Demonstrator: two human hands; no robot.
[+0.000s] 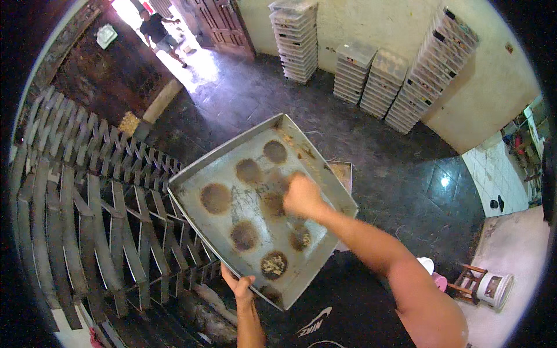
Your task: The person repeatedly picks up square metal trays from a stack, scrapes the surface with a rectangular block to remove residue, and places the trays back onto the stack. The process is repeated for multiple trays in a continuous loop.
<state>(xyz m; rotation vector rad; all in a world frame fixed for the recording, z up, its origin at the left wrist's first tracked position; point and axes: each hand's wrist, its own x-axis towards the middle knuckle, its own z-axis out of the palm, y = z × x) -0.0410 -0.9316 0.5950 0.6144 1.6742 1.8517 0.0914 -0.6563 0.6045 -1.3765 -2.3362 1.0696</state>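
A rectangular metal baking tray (250,217) with raised walls is held tilted in front of me. Several round brown stains mark its bottom, and crumbly pale residue lies on the stains nearest my body. My left hand (239,282) grips the tray's lower left wall, thumb over the rim. Over the middle of the tray is my right hand (302,195), blurred and curled into a fist close to the surface; whether it holds anything cannot be made out. Brown residue streaks the far right wall.
Many stacked metal trays (117,235) fill the left side. Stacks of lidded clear plastic boxes (300,48) line the wall. A person (159,32) is by the bright doorway. Another tray (343,172) sits behind the held one. A wooden stool (468,282) and white bucket (496,289) are at right.
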